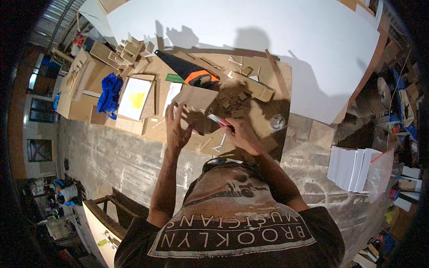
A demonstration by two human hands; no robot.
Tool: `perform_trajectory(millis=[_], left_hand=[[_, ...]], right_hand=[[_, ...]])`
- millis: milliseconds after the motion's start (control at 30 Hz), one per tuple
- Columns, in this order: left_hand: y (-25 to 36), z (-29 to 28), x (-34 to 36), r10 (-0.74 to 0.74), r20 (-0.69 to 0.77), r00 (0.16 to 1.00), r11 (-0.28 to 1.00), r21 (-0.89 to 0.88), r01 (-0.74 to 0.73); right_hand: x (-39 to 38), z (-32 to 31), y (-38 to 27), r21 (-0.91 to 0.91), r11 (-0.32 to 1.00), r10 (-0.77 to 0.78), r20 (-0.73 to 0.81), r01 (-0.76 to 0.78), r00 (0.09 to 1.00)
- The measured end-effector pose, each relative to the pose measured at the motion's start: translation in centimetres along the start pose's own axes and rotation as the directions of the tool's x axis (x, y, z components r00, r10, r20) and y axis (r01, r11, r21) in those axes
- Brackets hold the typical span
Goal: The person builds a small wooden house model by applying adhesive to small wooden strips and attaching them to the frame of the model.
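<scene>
A brown wooden box (195,97) sits on the worktable in front of me. My left hand (177,127) grips its near left corner, the fingers along the left side and the thumb apart from them at the front. My right hand (243,135) is closed around a red-handled tool with a pale flat blade (217,119). The blade points left at the box's near right side and seems to touch it or almost touch it; I cannot tell which. Part of the box's near face lies in shadow.
Behind the box lies a handsaw with an orange and black handle (202,78). Small wood offcuts (233,99) are heaped to its right, near a clear round container (277,122). A blue cloth or bag (110,94) and a yellow-stained white sheet (135,99) lie left. A large white panel (313,49) spans the back.
</scene>
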State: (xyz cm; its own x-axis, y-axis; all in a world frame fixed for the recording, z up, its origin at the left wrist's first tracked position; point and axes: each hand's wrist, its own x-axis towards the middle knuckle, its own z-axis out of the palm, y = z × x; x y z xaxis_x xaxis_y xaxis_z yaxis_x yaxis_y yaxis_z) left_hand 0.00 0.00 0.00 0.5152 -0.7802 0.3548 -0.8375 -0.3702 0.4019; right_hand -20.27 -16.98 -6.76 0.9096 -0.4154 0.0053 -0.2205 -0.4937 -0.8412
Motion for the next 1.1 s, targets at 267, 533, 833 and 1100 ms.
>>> perform_trajectory(millis=[267, 533, 833, 1100], left_hand=[[13.2, 6.6, -3.0, -0.216, 0.83, 0.514, -0.23, -0.555, 0.799], [15.2, 12.2, -3.8, -0.267, 0.806, 0.528, -0.365, -0.591, 0.719], [18.9, 12.8, -3.3, -0.322, 0.744, 0.585, -0.078, -0.637, 0.767], [18.9, 13.3, -4.1, -0.356, 0.702, 0.617, -0.138, -0.692, 0.708]], right_hand=[[-5.2, -2.4, -2.1, 0.382, 0.921, -0.013, -0.166, 0.076, 0.986], [-10.0, -5.2, -1.0, -0.198, 0.98, -0.03, -0.174, -0.005, 0.984], [-10.6, -6.6, 0.2, -0.146, 0.988, -0.081, -0.289, 0.039, 0.954], [-11.2, -4.5, 0.9, -0.513, 0.857, -0.337, -0.481, 0.052, 0.809]])
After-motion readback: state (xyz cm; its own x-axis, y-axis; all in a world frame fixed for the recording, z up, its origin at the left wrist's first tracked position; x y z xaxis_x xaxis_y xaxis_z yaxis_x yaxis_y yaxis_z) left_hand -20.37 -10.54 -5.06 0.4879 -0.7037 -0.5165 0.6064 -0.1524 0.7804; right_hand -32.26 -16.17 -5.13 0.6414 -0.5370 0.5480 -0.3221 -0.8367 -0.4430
